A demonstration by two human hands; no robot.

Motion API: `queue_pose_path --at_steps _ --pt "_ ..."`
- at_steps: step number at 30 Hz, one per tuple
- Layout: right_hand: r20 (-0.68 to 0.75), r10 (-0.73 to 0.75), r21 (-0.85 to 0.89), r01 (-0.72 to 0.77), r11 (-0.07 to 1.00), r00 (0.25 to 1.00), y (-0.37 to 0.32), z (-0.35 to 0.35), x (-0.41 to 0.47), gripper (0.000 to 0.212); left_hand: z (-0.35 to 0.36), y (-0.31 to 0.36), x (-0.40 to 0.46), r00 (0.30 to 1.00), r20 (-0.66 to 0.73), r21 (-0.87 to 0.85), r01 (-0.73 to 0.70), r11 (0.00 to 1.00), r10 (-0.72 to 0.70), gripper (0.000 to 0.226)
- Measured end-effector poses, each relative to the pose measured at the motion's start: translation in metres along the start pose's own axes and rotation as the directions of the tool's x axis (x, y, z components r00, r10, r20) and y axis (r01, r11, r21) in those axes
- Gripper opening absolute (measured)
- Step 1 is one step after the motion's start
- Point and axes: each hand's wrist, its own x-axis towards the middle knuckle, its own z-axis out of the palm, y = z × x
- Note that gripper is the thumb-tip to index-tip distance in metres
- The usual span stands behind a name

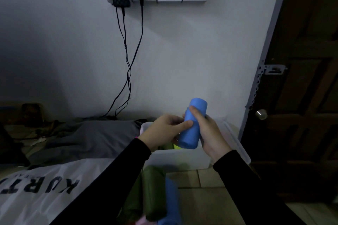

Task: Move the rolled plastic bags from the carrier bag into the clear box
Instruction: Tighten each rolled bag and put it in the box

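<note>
Both hands grip a blue roll point(192, 124) over the clear box point(182, 159).

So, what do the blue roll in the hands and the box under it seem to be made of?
The blue roll looks like thin plastic film wound tight: smooth, matte, evenly coloured. The clear box seems rigid, milky translucent plastic, since colours inside show dimly through its wall. Dim light leaves both uncertain.

Both black-sleeved arms reach forward; the left hand point(164, 129) and right hand point(210, 131) grip a blue roll point(191, 129) between them.
</note>
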Motion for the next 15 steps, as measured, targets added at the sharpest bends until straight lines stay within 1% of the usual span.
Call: queue_pose_path --at_steps 2,4,6,8,9,10,12,13,14,15 --pt "0.081 0.074 -0.075 -0.068 0.995 0.994 0.000 -0.012 0.010 0.035 0.002 -0.001 0.008 1.000 -0.013 0.052 0.015 0.999 -0.014 0.033" --pt "0.097 0.078 -0.168 -0.061 0.984 0.992 0.001 -0.023 0.021 0.037 0.005 -0.001 0.015 0.998 -0.004 0.040 0.061 0.997 -0.060 0.032" --pt "0.023 0.003 -0.258 0.003 0.966 1.000 0.005 -0.033 0.034 0.041 0.008 -0.006 0.021 0.992 0.009 0.004 0.127 0.992 -0.127 0.035" --pt "-0.044 -0.115 -0.413 0.087 0.907 0.992 0.013 -0.044 0.049 0.039 0.013 -0.014 0.032 0.982 -0.018 -0.022 0.187 0.982 -0.187 0.039" --pt "-0.055 -0.168 -0.541 0.112 0.834 0.984 0.017 -0.050 0.057 0.038 0.016 -0.019 0.037 0.977 -0.053 -0.014 0.205 0.979 -0.205 0.041" --pt "-0.061 -0.205 -0.683 0.109 0.722 0.977 0.023 -0.057 0.066 0.038 0.019 -0.022 0.044 0.972 -0.095 0.007 0.218 0.976 -0.217 0.042" --pt "-0.045 -0.233 -0.907 0.058 0.417 0.971 0.034 -0.071 0.078 0.044 0.021 -0.028 0.056 0.957 -0.175 0.065 0.247 0.967 -0.233 0.043" --pt "-0.029 -0.234 -0.957 0.041 0.287 0.972 0.040 -0.076 0.081 0.044 0.021 -0.030 0.061 0.949 -0.201 0.086 0.263 0.961 -0.242 0.043" --pt "-0.021 -0.214 -0.977 0.025 0.211 0.977 0.046 -0.082 0.085 0.041 0.022 -0.031 0.067 0.944 -0.213 0.102 0.278 0.955 -0.252 0.042" --pt "-0.022 -0.177 -0.980 0.013 0.197 0.984 0.050 -0.085 0.086 0.037 0.022 -0.032 0.073 0.938 -0.221 0.127 0.299 0.946 -0.267 0.042"
